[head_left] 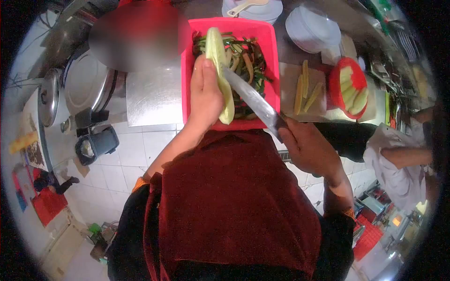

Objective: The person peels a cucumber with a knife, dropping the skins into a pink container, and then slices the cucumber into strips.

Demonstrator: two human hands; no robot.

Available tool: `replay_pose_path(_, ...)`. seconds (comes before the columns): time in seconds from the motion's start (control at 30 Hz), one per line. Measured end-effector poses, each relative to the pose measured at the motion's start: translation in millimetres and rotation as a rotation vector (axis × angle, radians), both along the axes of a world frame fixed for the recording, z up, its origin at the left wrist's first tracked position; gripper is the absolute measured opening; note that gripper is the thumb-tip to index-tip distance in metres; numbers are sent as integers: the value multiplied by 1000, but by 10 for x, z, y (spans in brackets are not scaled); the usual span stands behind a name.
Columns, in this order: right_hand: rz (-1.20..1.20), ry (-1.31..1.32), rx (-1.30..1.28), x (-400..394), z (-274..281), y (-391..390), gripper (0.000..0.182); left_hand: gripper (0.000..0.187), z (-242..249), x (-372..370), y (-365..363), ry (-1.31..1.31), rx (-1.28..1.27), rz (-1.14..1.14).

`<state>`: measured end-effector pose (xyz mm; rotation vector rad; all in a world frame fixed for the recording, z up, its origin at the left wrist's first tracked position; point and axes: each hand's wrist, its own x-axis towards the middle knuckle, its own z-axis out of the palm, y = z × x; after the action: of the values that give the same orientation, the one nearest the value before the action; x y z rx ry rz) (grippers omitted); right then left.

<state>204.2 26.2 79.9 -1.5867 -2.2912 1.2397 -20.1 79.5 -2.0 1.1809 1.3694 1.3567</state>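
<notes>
Fingers wrapped round it, my left hand (pixel 206 96) holds a long pale-green peeled cucumber (pixel 226 100) over a pink tub (pixel 276 51). Dark green peel strips (pixel 253 56) lie in the tub. My right hand (pixel 309 147) is closed on the handle of a knife (pixel 255 100). The wide blade slants up and left, its tip end right at the cucumber's side.
Right of the tub, yellowish strips (pixel 305 89) lie on a board (pixel 318 77). Beyond them a red bowl (pixel 333 91) holds several peeled pieces. White plates (pixel 311 30) are stacked behind. Large metal pots (pixel 89 82) stand left. Another person's arm (pixel 408 157) shows at right.
</notes>
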Motion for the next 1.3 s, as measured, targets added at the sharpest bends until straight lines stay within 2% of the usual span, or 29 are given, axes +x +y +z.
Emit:
replay_pose_path(0.1, 5, -42, -28, -13, 29, -59, 23, 39, -43, -6, 112, -231, -11, 42)
replay_pose_path(0.23, 18, -16, 8, 11, 36, -28, 23, 41, -81, -84, 108, -249, -129, -16)
replay_pose_path(0.27, -4, -1, -4, 6, 54, -26, 23, 41, -237, -117, 99, -339, -167, -31)
replay_pose_path(0.33, -32, 16, -17, 18, 46, -28, 23, 42, -172, -92, 81, -427, -208, -53)
replay_pose_path(0.4, -5, 28, 12, 40, -9, -43, 23, 45, -23, -25, -33, -232, -257, -26)
replay_pose_path(0.43, -5, 29, 6, 30, -19, -60, 23, 45, -17, -8, -40, -231, -263, -25)
replay_pose_path(0.5, -13, 21, -10, 2, -19, -85, 23, 47, -25, 18, -7, 42, -58, 112)
replay_pose_path(0.53, -11, 22, -8, 8, -43, -104, 23, 47, -37, 32, 18, 43, -57, 114)
replay_pose_path(0.63, 30, -6, 97, 24, -88, -159, 24, 50, -112, 57, 125, -52, -100, 187)
replay_pose_path(0.73, 31, -35, -37, -6, -75, -215, 25, 48, -101, 65, 137, -98, -42, 230)
replay_pose_path(0.8, 10, -81, -35, -11, -103, -263, 26, 46, 32, 106, 111, -303, -130, 196)
replay_pose_path(0.93, -43, -31, -23, -48, -129, -340, 25, 43, -92, 152, 114, -396, -133, 234)
replay_pose_path(1.0, -68, -21, -64, -73, -191, -343, 22, 43, -133, 195, 133, -574, -115, 298)
replay_pose_path(1.03, -67, -22, -64, -90, -225, -341, 22, 43, -117, 208, 122, -576, -115, 298)
replay_pose_path(1.1, -91, -22, -75, -122, -312, -353, 20, 41, -58, 228, 72, -785, -173, 272)
replay_pose_path(1.13, -92, -21, -75, -123, -371, -353, 20, 41, -67, 241, 83, -785, -173, 272)
replay_pose_path(1.2, -52, 85, 53, -114, -468, -376, 20, 41, -121, 274, 80, -900, -239, 330)
replay_pose_path(1.3, -100, 182, -28, -92, -486, -297, 22, 37, -188, 289, 112, -889, -218, 325)
